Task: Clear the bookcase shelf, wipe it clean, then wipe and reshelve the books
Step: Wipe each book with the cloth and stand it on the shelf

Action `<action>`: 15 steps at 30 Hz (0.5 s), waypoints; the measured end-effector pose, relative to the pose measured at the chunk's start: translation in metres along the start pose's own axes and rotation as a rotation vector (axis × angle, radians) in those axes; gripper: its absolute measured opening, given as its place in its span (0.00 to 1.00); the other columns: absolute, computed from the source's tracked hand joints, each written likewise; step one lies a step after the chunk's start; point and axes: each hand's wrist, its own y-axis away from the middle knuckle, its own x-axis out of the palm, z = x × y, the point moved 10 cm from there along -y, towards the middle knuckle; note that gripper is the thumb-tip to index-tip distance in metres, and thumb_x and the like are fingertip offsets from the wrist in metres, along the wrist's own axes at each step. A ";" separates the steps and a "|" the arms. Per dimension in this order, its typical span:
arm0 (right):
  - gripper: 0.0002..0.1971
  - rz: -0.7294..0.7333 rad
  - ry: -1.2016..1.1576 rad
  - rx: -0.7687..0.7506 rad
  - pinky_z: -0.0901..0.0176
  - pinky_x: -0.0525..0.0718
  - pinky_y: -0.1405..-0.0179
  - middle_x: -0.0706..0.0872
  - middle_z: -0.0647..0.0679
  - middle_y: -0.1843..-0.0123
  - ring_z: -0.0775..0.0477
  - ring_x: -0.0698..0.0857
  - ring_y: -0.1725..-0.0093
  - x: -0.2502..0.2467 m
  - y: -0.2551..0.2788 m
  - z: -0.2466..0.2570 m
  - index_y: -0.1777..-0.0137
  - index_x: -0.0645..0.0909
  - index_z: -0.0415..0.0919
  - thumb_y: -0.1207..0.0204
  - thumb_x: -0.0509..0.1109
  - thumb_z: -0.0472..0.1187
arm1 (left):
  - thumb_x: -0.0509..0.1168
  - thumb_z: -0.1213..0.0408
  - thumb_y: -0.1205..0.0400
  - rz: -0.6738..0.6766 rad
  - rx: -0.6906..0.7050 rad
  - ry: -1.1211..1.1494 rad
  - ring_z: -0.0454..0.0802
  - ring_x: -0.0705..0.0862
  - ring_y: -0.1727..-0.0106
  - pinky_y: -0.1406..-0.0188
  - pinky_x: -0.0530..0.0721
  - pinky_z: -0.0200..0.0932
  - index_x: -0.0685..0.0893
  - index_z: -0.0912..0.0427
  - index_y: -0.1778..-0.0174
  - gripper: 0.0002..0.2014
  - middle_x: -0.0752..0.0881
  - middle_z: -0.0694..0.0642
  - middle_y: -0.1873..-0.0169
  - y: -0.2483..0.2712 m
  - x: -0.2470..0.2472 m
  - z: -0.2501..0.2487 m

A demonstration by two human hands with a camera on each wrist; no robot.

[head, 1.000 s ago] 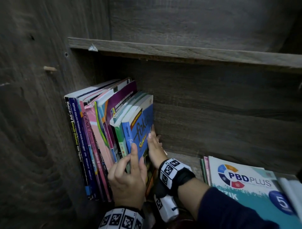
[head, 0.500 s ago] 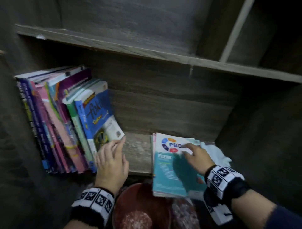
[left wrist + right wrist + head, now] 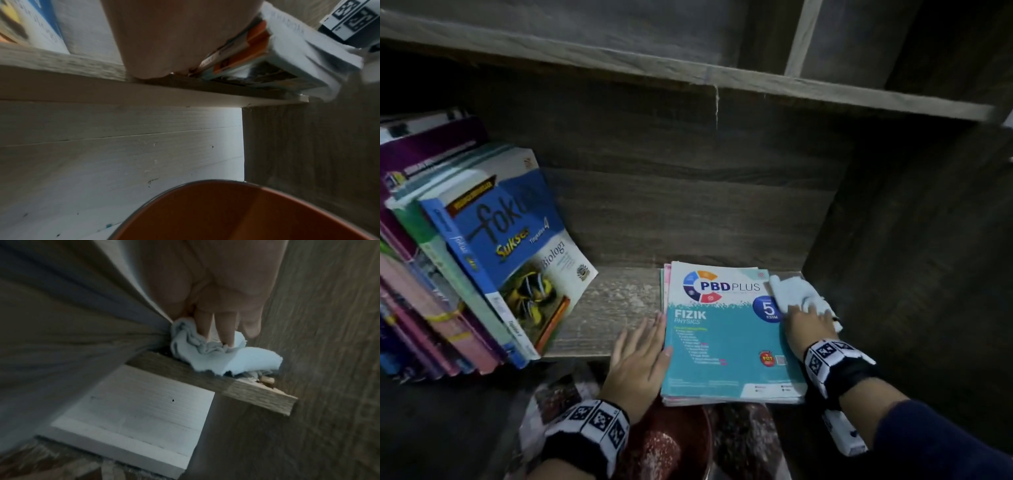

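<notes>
From the head camera, the left hand (image 3: 637, 356) lay flat, fingers straight, against the left edge of the PBD Plus Fizik book (image 3: 726, 337) topping a flat stack on the shelf (image 3: 616, 308). The right hand (image 3: 810, 327) pressed a white cloth (image 3: 796, 294) at the shelf's right end. The Fokus Biologi book (image 3: 517, 246) leaned leftward with the upright books.

The left wrist camera showed the stack's edges (image 3: 257, 65) overhanging the shelf above an orange bucket (image 3: 246, 214).

The right wrist camera showed straight fingers (image 3: 226, 326) on the crumpled cloth (image 3: 222, 356).

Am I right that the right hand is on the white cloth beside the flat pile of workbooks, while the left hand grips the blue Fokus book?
Not quite: the left hand holds no book. In the head view it lies flat against the left edge of the flat pile of workbooks, apart from the blue Fokus book. The right hand is indeed on the white cloth.
</notes>
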 end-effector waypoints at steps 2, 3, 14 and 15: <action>0.20 -0.066 0.036 0.003 0.33 0.52 0.20 0.77 0.39 0.30 0.37 0.69 0.25 -0.009 -0.002 -0.002 0.31 0.72 0.43 0.18 0.48 0.37 | 0.08 0.31 0.34 0.004 0.014 0.014 0.34 0.34 0.18 0.21 0.28 0.43 0.30 0.41 0.18 0.45 0.43 0.33 0.17 0.001 0.001 0.000; 0.19 -0.152 0.006 0.006 0.33 0.51 0.20 0.80 0.40 0.34 0.39 0.73 0.28 -0.023 0.000 -0.003 0.33 0.74 0.43 0.18 0.49 0.36 | 0.09 0.31 0.33 0.003 0.021 0.023 0.34 0.35 0.18 0.21 0.27 0.42 0.31 0.41 0.18 0.44 0.43 0.33 0.18 0.001 0.001 0.000; 0.36 0.194 -0.005 -0.401 0.38 0.45 0.17 0.45 0.47 0.13 0.39 0.43 0.15 -0.007 0.044 0.055 0.16 0.48 0.61 0.23 0.41 0.72 | 0.14 0.33 0.26 -0.027 0.068 0.063 0.32 0.35 0.18 0.21 0.27 0.41 0.33 0.41 0.17 0.39 0.43 0.31 0.20 0.000 0.000 -0.002; 0.33 0.186 -0.011 -0.398 0.39 0.39 0.18 0.37 0.49 0.14 0.39 0.36 0.16 -0.007 0.040 0.059 0.16 0.41 0.63 0.20 0.41 0.69 | 0.16 0.35 0.25 -0.029 0.068 0.060 0.31 0.34 0.19 0.22 0.27 0.41 0.33 0.41 0.17 0.37 0.41 0.30 0.20 0.000 -0.001 -0.003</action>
